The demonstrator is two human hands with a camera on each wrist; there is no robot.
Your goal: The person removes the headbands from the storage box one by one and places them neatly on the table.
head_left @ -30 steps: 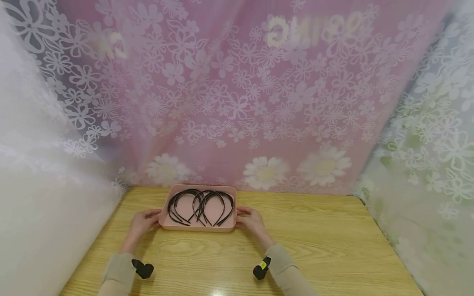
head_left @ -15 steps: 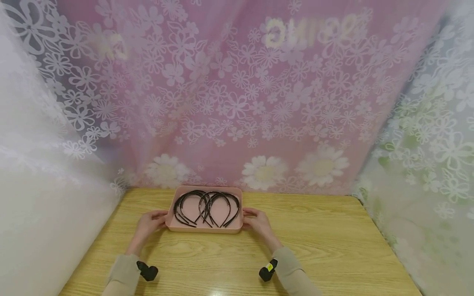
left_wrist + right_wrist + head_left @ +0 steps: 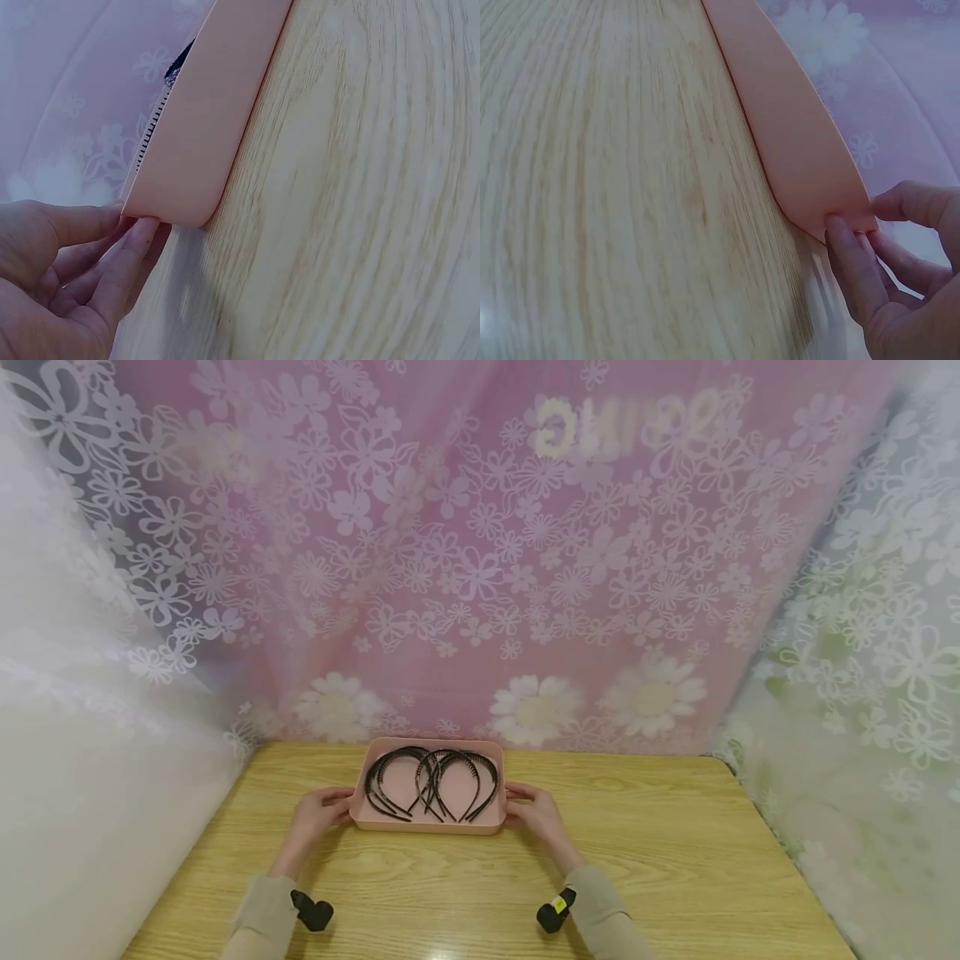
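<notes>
Hands hold a shallow pink tray (image 3: 427, 825) from both sides on a light wooden table (image 3: 675, 860). The tray sits near the table's far edge, just in front of a sheer pink curtain (image 3: 480, 568) printed with white flowers. Inside the tray lie several thin black toothed headbands (image 3: 431, 781), overlapping one another with their arches toward the curtain. The left hand (image 3: 318, 814) grips the tray's left end; the left wrist view shows its thumb on the rim and its fingers (image 3: 127, 255) curled against the lower corner of the tray wall (image 3: 202, 142). The right hand (image 3: 538, 814) grips the right end in the same way, and the right wrist view shows its thumb over the rim and its fingers (image 3: 851, 262) pressed to the corner of the tray wall (image 3: 795, 142). Both forearms wear beige sleeves (image 3: 255, 918), each with a small black camera mount (image 3: 311, 912) at the wrist. White flowered curtains hang to the left and right of the table.
</notes>
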